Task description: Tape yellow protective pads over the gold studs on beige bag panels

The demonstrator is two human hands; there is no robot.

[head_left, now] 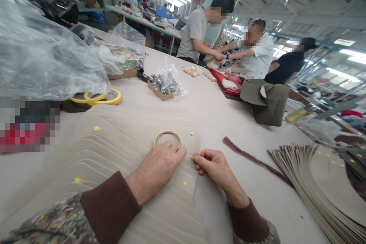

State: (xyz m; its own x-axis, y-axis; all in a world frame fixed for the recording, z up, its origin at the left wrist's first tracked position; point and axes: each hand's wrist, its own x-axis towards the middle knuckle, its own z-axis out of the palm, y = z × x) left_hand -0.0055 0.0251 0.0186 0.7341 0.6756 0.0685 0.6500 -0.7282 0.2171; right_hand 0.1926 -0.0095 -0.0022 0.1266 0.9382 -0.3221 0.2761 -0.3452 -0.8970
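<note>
My left hand [161,164] is over fanned-out beige sheets [114,152], its fingers curled at the near edge of a thin roll of yellow tape [168,132]. Part of that roll is hidden behind my knuckles. Just to the right, thumb and forefinger of my right hand [211,166] pinch a small gold-coloured metal piece [192,157] by the edge of the sheets. Small yellow tape bits [183,183] stick to several sheets. A tiny shiny metal piece [191,134] lies beyond my fingertips.
More yellow tape rolls [110,98] lie at the left beside a large plastic bag [48,53]. Farther back are a carton of metal parts [162,90] and bagged gold pieces [192,71]. A dark red strip [254,160] and stacked curved pieces [305,183] lie right. Several people stand behind.
</note>
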